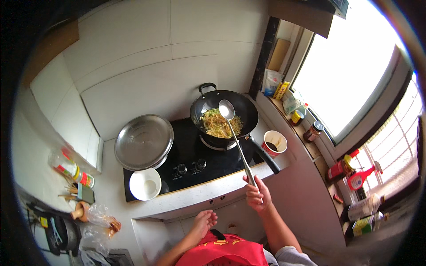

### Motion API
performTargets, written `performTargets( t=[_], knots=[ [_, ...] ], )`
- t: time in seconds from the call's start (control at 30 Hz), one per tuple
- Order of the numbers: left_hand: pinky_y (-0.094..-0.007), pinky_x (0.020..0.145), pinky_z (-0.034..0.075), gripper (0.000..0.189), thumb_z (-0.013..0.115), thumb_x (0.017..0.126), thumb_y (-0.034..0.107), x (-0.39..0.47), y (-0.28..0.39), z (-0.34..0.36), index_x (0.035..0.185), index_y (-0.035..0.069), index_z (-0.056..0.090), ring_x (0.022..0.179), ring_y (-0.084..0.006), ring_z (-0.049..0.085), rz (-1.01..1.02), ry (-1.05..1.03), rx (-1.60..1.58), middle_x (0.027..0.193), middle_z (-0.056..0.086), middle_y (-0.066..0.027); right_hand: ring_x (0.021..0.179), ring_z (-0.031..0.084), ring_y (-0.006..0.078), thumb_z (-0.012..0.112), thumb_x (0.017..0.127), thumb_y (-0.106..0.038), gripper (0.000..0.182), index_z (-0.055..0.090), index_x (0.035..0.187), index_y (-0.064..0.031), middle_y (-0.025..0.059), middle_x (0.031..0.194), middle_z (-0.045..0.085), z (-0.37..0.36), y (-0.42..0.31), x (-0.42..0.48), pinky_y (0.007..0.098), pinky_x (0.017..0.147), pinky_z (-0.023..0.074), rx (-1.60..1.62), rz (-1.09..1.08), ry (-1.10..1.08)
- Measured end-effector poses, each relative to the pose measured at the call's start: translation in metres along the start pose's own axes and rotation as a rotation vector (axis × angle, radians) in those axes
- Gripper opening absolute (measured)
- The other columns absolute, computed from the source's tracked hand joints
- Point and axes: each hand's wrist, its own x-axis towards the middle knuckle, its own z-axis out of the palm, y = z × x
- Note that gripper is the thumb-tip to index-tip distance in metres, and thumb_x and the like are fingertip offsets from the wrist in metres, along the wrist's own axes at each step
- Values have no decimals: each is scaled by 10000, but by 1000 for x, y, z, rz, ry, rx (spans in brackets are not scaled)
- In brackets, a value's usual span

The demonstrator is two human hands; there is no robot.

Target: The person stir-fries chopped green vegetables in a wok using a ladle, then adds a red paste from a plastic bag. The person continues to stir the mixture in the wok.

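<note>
My right hand grips the handle of a long metal ladle, whose bowl hangs over a black wok. Shredded food with green bits lies in the wok, on the right burner of a black glass stove. The wok's black handle points towards me, just right of the ladle. My left hand holds nothing; its fingers are loosely curled in front of the counter, near my red apron.
Left on the stove are a large metal lid and a white bowl. A paper cup with dark liquid stands right of the wok. Jars and bottles line the windowsill. A mortar and plastic bags lie at left.
</note>
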Motion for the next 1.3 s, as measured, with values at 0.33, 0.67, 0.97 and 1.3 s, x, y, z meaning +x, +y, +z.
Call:
performTargets(
  t=[0.33, 0.67, 0.97, 1.3],
  knots=[
    [-367, 869, 364, 569, 438, 807, 505, 108, -6, 191, 1173, 77, 363, 1055, -208, 415, -35, -245, -120, 1104, 445, -96, 374, 346, 59, 499, 815, -183, 237, 477, 1015, -59, 1, 599, 421, 98, -79, -4, 193, 321, 276, -1603, -190, 599],
    [-194, 315, 276, 166, 522, 824, 205, 104, 12, 246, 826, 82, 411, 509, -102, 460, 230, 47, -4, 666, 463, -22, 389, 465, 159, 490, 758, -117, 188, 452, 907, -8, 84, 528, 477, 87, -167, 58, 311, 328, 347, -2337, -279, 515],
    [-184, 343, 265, 170, 510, 809, 203, 79, 39, 208, 777, 94, 383, 493, -73, 439, 229, 232, 232, 630, 454, -3, 719, 576, 360, 474, 775, -134, 549, 275, 1285, -173, 180, 800, 574, 139, -127, 0, 419, 619, 468, -3113, 216, 622],
    [-201, 370, 316, 196, 509, 807, 231, 78, 49, 182, 772, 81, 388, 487, -69, 437, 288, 259, 430, 619, 464, -9, 702, 588, 322, 527, 722, -97, 483, 431, 1194, -118, 219, 781, 573, 232, -106, -53, 417, 643, 441, -2933, 276, 655]
  ],
)
